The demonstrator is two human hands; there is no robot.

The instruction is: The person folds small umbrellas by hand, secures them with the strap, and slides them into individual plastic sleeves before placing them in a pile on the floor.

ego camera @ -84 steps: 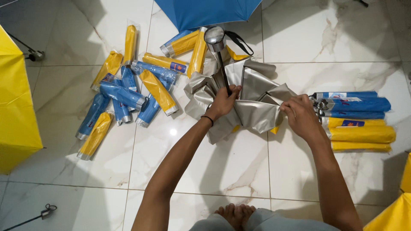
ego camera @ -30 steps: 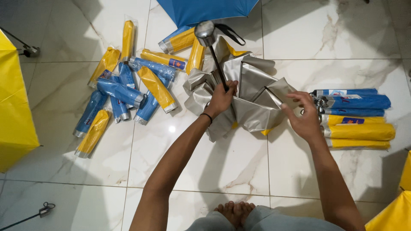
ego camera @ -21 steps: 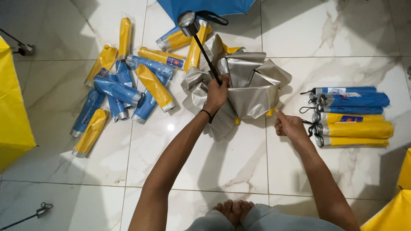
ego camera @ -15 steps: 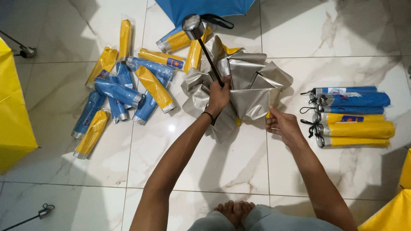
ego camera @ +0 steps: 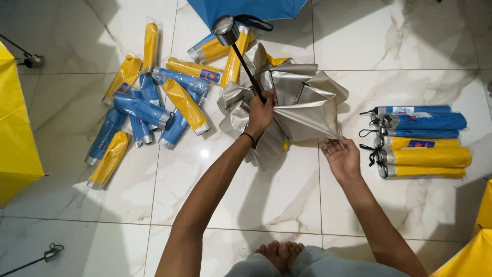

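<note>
From the head camera, the left hand (ego camera: 260,114) is closed around the black shaft of a collapsed silver umbrella (ego camera: 302,105) that lies crumpled on the white marble floor (ego camera: 246,190), its round handle (ego camera: 226,30) tilted up and away. The right hand (ego camera: 342,158) is held loosely open, palm up, fingertips at the lower edge of the silver fabric, seemingly pinching it. Sleeved blue and yellow umbrellas lie scattered (ego camera: 148,105) to the left and stacked neatly (ego camera: 423,141) just right of that hand.
</note>
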